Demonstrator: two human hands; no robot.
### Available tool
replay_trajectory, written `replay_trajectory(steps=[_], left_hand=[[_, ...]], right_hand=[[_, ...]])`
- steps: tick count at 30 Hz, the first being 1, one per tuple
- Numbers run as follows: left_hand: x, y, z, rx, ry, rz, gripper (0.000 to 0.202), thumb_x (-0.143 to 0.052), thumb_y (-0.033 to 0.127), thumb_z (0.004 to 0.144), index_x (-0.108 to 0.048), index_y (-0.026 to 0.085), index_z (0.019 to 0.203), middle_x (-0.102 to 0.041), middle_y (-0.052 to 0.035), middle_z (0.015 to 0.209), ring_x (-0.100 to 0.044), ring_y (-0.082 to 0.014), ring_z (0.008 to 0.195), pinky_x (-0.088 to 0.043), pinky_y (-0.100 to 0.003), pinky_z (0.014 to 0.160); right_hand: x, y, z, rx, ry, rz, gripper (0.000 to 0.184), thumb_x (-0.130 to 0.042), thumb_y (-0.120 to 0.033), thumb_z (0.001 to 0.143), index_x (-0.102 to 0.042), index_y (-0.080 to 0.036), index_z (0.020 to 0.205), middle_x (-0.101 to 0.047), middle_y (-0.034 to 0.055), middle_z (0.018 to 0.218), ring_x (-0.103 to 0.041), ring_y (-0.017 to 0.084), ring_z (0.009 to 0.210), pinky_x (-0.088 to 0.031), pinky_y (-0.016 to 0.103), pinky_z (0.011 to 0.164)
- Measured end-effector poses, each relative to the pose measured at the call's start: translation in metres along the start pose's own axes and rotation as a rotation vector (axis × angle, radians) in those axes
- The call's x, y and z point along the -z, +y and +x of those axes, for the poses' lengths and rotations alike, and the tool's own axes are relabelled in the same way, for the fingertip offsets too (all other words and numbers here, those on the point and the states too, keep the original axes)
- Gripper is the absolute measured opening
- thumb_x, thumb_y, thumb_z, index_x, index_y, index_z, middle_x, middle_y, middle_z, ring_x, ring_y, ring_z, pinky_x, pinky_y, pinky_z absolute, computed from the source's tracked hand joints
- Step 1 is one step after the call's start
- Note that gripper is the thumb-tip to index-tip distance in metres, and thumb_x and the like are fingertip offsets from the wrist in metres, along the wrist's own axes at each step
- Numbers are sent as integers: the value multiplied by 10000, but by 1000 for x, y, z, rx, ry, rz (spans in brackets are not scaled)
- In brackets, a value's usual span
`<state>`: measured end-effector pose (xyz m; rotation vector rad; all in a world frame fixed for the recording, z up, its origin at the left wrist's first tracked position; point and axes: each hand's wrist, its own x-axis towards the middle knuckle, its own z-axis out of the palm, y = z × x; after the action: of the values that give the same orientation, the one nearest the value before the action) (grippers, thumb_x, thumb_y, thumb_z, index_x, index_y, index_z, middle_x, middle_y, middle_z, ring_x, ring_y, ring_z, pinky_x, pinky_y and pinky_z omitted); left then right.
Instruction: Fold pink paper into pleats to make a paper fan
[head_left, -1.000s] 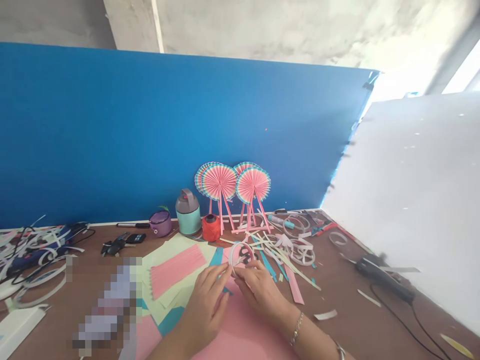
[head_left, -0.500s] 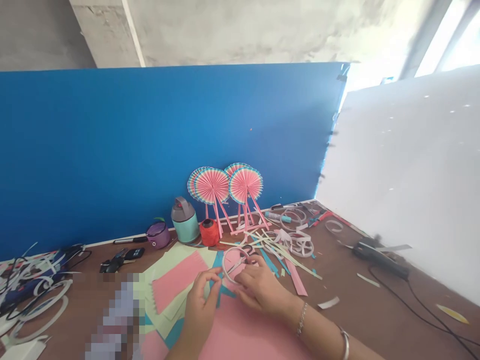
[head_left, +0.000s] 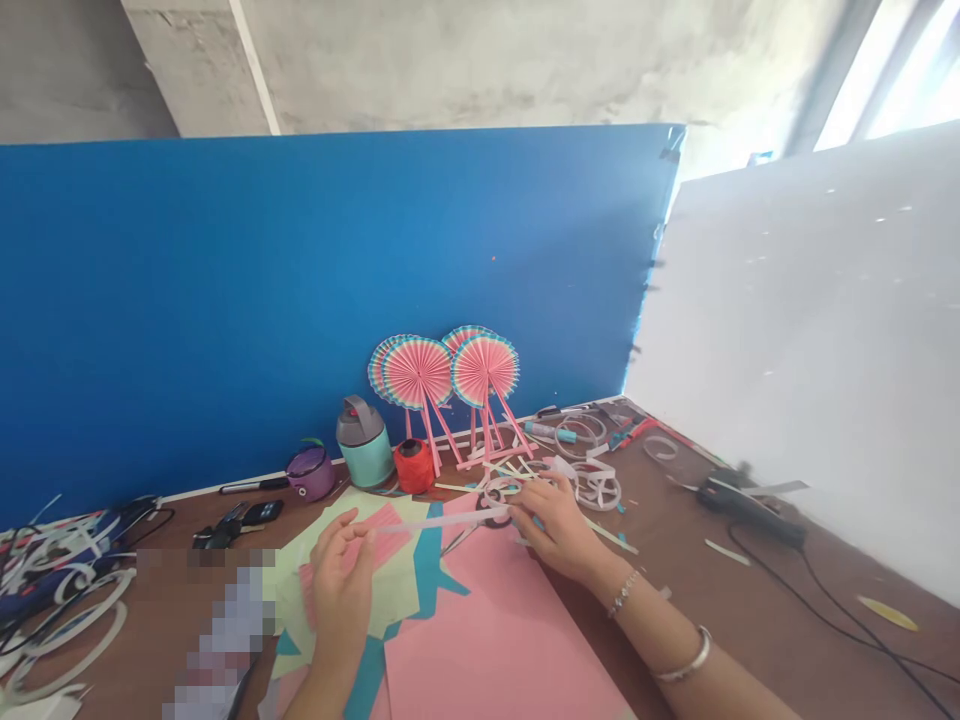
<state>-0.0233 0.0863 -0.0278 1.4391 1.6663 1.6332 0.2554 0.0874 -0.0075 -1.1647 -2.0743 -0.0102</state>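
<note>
Step in hand, by the look of it: drawing out a white strip [head_left: 442, 520], held near-flat just above the worktop [head_left: 750, 620], centre of frame. R hand [head_left: 559, 528] pinching the strip's right end btw thumb and forefinger, other fingers loosely curled. L hand [head_left: 341, 580] at the strip's left end, fingers curled, tips seeming to nip it lightly; exact contact hard to tell.

Under the strip: pleated pink paper [head_left: 360, 548] on pale green sheets [head_left: 394, 590], w/ big pink sheet [head_left: 487, 640] at bottom centre. Further back, paper fans [head_left: 442, 370] leaning on blue board [head_left: 225, 300], red thread spool [head_left: 414, 465] and teal flask [head_left: 364, 440] just left of them.

Next move prob calls for even pull from both ends, no jerk, since thin paper kinks or tears easily. Also for keeping clear of white offcut rings [head_left: 596, 485] beside R hand.
</note>
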Motion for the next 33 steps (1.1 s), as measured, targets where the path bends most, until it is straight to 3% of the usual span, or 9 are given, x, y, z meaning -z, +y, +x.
replay_trajectory(steps=[7, 13, 19, 23, 26, 33], left_hand=[[4, -3, 3, 44, 7, 75, 282, -545, 485, 748, -597, 210, 785, -581, -71, 1147, -486, -280, 1111, -360, -447, 959], [7, 8, 5, 138, -101, 2, 343, -587, 531, 694, -600, 193, 755, -650, -34, 813, -593, -245, 853, -441, -360, 820], [10, 17, 11, 224, -248, -51, 399, -648, 574, 578, -552, 199, 675, -624, -13, 664, -598, -220, 710, -453, -313, 660], [12, 23, 11, 350, -302, -46, 417, -668, 464, 585, -479, 218, 864, -626, 24, 615, -603, -202, 628, -406, -279, 570], [16, 28, 8, 325, -312, -12, 470, -651, 412, 627, -450, 221, 1006, -624, 41, 611, -589, -185, 602, -400, -282, 583], [30, 18, -18, 260, -324, 57, 417, -593, 395, 666, -480, 207, 1021, -600, 43, 599, -557, -181, 575, -416, -314, 613]], right_hand=[[1, 3, 1, -22, 5, 30, 220, -395, -191, 918, -586, -204, 810, -612, 3, 727, -541, 155, 715, -317, 382, 855], [-1, 8, 0, -52, 51, 1, 230, -428, -179, 885, -611, -215, 750, -608, -18, 643, -535, 148, 678, -310, 356, 818], [-5, 17, -3, -99, 23, 40, 233, -434, -169, 838, -604, -205, 683, -573, -22, 615, -510, 144, 673, -303, 355, 820], [-5, 23, -3, -131, 5, 46, 220, -448, -172, 820, -619, -203, 684, -566, -24, 603, -516, 139, 651, -313, 364, 821], [-5, 28, -5, -133, -57, 52, 240, -452, -188, 818, -627, -196, 653, -578, -30, 568, -515, 124, 592, -340, 349, 811], [-7, 31, -9, -60, -165, 5, 272, -484, -223, 795, -639, -207, 573, -599, -36, 519, -500, 111, 513, -395, 300, 740]])
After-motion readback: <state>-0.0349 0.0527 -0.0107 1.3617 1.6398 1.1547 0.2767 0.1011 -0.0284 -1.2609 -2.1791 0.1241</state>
